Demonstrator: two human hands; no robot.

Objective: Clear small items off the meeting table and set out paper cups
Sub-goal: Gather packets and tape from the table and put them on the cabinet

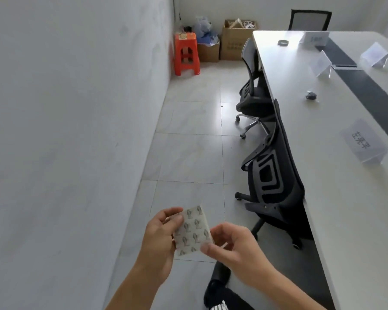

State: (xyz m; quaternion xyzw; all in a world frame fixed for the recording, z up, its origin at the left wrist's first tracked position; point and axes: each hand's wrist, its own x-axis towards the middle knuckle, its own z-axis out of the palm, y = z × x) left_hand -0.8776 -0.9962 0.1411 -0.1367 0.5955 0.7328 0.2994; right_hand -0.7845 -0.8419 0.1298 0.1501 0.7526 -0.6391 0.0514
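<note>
Head view: both hands hold a patterned card packet (193, 231) over the floor, left hand (159, 240) pinching its edge, right hand (231, 242) gripping its corner. Keep it pinched firmly while carrying it away; small dark items (311, 95) remain on the worktop (323, 175).

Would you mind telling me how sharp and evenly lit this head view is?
Head view: wide-angle bending bows the table edge; soft daylight glares off the floor tiles; both hands and the patterned packet look slightly blurred; far boxes are soft.
</note>
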